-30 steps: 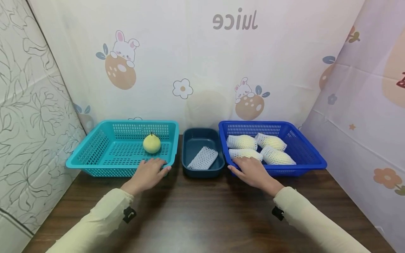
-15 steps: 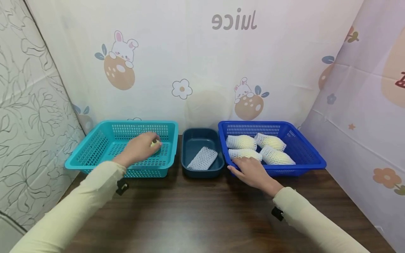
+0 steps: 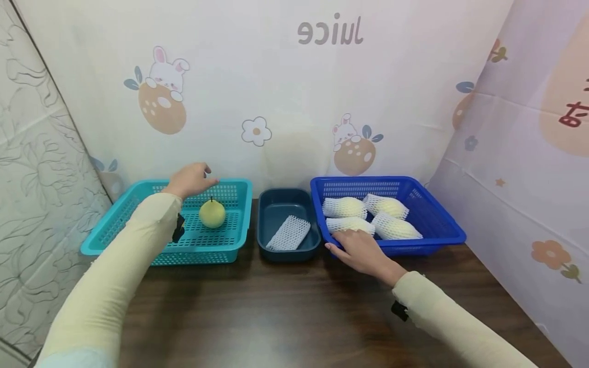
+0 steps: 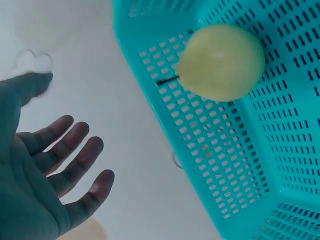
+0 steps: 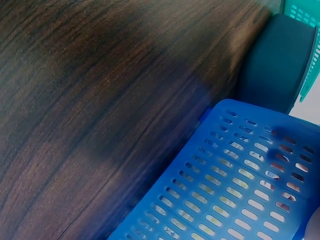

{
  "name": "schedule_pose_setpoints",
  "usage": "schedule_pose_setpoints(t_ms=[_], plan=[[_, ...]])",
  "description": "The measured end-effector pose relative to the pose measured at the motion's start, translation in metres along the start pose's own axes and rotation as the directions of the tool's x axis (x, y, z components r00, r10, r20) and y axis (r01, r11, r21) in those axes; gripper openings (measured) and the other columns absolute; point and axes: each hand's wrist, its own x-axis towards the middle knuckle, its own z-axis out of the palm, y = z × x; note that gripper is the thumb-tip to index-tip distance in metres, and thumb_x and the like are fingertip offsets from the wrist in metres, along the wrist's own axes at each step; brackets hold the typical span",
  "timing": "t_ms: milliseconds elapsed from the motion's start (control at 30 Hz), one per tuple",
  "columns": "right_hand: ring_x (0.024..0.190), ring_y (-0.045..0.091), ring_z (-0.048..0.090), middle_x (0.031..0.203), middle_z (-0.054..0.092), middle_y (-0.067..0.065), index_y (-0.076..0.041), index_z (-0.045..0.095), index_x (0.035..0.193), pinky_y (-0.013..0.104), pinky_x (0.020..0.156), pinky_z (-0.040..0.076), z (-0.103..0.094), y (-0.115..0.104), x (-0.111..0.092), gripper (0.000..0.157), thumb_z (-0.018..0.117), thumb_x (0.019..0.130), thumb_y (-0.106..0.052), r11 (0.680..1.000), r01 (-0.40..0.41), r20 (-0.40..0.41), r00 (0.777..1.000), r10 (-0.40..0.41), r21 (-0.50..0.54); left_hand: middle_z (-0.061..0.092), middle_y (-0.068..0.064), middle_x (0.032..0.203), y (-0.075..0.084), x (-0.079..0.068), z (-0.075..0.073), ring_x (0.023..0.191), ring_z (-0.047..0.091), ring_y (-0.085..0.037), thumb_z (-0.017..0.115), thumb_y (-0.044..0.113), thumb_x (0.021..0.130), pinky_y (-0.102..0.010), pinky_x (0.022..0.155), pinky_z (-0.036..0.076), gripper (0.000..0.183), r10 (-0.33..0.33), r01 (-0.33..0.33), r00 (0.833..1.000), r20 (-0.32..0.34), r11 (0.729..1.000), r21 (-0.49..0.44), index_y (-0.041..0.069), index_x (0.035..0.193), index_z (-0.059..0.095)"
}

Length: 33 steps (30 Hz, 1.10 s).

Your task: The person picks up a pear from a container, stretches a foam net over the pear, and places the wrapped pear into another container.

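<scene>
A yellow-green pear (image 3: 212, 213) with a dark stem stands in the turquoise basket (image 3: 244, 225). Above the back part of that basket is my left hand (image 3: 189, 180), holding nothing. The left wrist view shows its fingers (image 4: 82, 157) spread and loosely bent, apart from the pear (image 4: 222, 62). My right hand (image 3: 363, 253) rests on the front rim of the blue basket (image 3: 442, 239), fingertips over the edge near one netted pear (image 3: 352, 225). Several pears in white foam netting (image 3: 395, 227) lie in the blue basket. In the right wrist view, the basket wall (image 5: 215, 175) mostly hides this hand.
Between the baskets stands a dark teal tub (image 3: 266, 225) with a white foam net sleeve (image 3: 290, 234) in it. All three containers sit along the back of the dark wooden table (image 3: 276, 306). A patterned cloth wall (image 3: 294, 102) rises behind them.
My left hand went from the turquoise basket's front rim to around the pear, then away up and back, leaving the pear in the basket. The right hand stays on the blue rim.
</scene>
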Motion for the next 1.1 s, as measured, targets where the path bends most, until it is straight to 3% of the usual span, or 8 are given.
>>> schedule_pose_setpoints(t_ms=[367, 633, 1100], plan=[[0.071, 0.015, 0.052, 0.081, 0.06, -0.002, -0.013, 0.064, 0.097, 0.037, 0.071, 0.048, 0.004, 0.001, 0.0, 0.032, 0.052, 0.096, -0.043, 1.0, 0.021, -0.029, 0.999, -0.021, -0.012, 0.048, -0.032, 0.129, -0.032, 0.025, 0.027, 0.115, 0.047, -0.046, 0.059, 0.048, 0.089, -0.062, 0.092, 0.036, 0.072, -0.063, 0.064, 0.994, 0.092, 0.998, -0.011, -0.01, 0.131, 0.046], [0.068, 0.014, 0.05, 0.076, 0.056, -0.005, -0.014, 0.063, 0.093, 0.035, 0.068, 0.047, 0.005, 0.002, -0.001, 0.032, 0.051, 0.096, -0.044, 1.0, 0.016, -0.042, 0.999, -0.017, -0.016, 0.039, -0.031, 0.137, -0.049, 0.033, 0.057, 0.122, 0.039, -0.047, 0.066, 0.059, 0.08, -0.062, 0.094, 0.036, 0.09, -0.116, 0.143, 0.967, 0.225, 0.984, -0.108, -0.003, 0.138, 0.037], [0.065, 0.013, 0.049, 0.071, 0.054, -0.006, -0.014, 0.063, 0.091, 0.032, 0.064, 0.046, 0.007, 0.003, 0.0, 0.03, 0.053, 0.095, -0.041, 0.999, 0.031, -0.076, 0.997, -0.033, -0.028, 0.037, -0.035, 0.133, -0.078, 0.028, 0.082, 0.12, 0.038, -0.049, 0.073, 0.04, 0.08, -0.059, 0.093, 0.037, 0.094, -0.053, 0.116, 0.937, 0.345, 0.979, -0.166, -0.013, 0.141, 0.026]])
